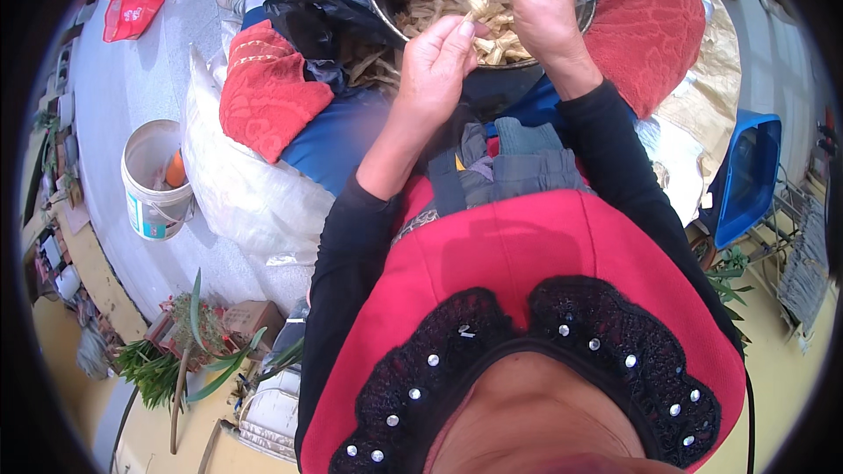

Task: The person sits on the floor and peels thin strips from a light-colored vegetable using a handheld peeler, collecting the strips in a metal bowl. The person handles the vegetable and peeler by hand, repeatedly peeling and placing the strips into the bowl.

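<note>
Above a round metal basin (379, 16), my two hands meet at a twisted, pale yellow strip (479, 2) that looks like dried husk. My left hand (436, 63) pinches its lower end between thumb and fingertips. Gripping the upper part is my right hand (537, 10), with its fingers curled. Many short, folded pale pieces (430, 10) fill the basin beneath. Left of the basin, a black plastic bag (320, 22) lies open by my leg, with more pale strips (373, 66) next to it.
Red towels cover my left knee (268, 92) and right knee (650, 31). A white sack (241, 189) and a white bucket (154, 202) are at left. To the right stands a blue plastic tub (746, 180). Potted plants (211, 325) sit at lower left; a red bag (133, 9) lies farther off.
</note>
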`<control>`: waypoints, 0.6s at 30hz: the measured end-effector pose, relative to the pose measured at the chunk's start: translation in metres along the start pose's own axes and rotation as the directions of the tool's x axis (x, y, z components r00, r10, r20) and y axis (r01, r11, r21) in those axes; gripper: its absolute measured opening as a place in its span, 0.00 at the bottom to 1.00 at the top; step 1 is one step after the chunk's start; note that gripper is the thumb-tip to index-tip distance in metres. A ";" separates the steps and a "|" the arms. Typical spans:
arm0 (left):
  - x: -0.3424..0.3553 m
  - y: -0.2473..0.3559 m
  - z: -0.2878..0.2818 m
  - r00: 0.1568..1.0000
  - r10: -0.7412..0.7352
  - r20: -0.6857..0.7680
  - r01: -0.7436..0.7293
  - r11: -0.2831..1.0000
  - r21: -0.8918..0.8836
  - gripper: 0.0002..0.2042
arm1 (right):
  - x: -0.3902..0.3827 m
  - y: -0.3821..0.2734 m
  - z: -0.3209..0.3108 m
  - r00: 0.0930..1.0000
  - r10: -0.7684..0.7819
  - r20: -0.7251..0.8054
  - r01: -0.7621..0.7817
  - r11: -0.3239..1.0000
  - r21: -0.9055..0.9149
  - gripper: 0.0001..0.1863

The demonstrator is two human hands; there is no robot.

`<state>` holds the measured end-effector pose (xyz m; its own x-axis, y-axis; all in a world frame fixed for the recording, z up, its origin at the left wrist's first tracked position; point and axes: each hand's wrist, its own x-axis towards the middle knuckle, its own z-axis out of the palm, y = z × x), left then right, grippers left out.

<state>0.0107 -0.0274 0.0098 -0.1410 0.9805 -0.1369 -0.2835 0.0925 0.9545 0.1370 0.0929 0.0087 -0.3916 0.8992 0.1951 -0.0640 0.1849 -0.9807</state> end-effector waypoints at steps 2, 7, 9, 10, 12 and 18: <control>0.010 -0.005 -0.010 0.974 0.228 0.005 -0.215 0.911 0.353 0.12 | 0.001 0.006 -0.005 0.963 0.239 0.123 -0.266 0.913 0.310 0.09; 0.012 0.011 -0.020 0.848 0.498 0.182 -0.331 0.228 0.916 0.06 | 0.004 -0.026 -0.016 0.972 0.197 0.131 -0.203 0.978 0.038 0.15; 0.019 0.006 -0.022 0.773 0.588 0.239 -0.393 0.147 0.908 0.05 | 0.005 -0.035 -0.019 0.956 0.100 0.275 -0.038 0.974 -0.223 0.14; 0.019 0.007 -0.023 0.782 0.574 0.245 -0.395 0.151 0.906 0.06 | 0.005 -0.041 -0.020 0.925 0.218 0.310 -0.141 0.957 -0.253 0.11; 0.023 0.015 -0.021 0.797 0.547 0.257 -0.401 0.162 0.902 0.06 | 0.002 -0.026 -0.031 0.881 0.249 0.402 -0.015 0.864 -0.503 0.11; 0.027 0.019 -0.043 0.947 0.163 0.277 -0.310 0.691 0.653 0.11 | -0.005 -0.027 -0.040 0.811 0.184 0.556 0.228 0.775 -0.589 0.12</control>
<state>-0.0397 -0.0062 0.0132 0.0827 0.9916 0.0996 0.4676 -0.1268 0.8748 0.1776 0.0998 0.0349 -0.8394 0.5427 -0.0305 0.4020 0.5821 -0.7068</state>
